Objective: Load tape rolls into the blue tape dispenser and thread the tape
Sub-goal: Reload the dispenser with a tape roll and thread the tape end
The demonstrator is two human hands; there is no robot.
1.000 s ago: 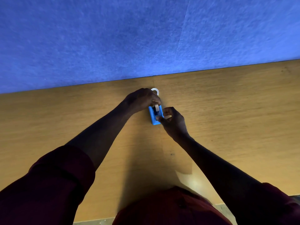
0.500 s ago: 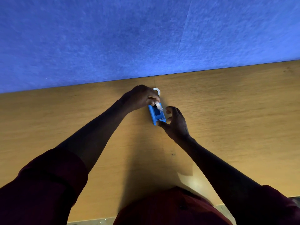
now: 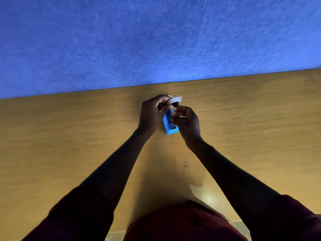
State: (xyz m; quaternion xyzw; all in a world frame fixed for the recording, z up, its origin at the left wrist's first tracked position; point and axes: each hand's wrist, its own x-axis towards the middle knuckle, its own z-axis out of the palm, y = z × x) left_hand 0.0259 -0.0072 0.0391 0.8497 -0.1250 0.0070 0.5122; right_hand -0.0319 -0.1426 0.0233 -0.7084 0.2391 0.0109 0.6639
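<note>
We see the blue dispenser [image 3: 169,125] on the wooden bench [image 3: 69,136], long axis running near-to-far. Our left hand [image 3: 151,113] pinches a white tape roll [image 3: 175,101] above its far end; our right hand [image 3: 186,120] has curled fingers beside it, its grip unclear. A blue wall [image 3: 156,40] stands behind.

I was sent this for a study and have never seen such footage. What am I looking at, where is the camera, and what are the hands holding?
There is no machine here: a person works with two bare hands. The one picture comes from a wide-angle camera worn on the person's head, looking forward and down, so the arms reach in from the bottom. A wooden table stands against a blue wall. On it lies a small blue tape dispenser. The left hand holds a white tape roll just above the dispenser. The right hand is curled close beside the roll; whether it pinches the tape's end is too small to tell.
</note>
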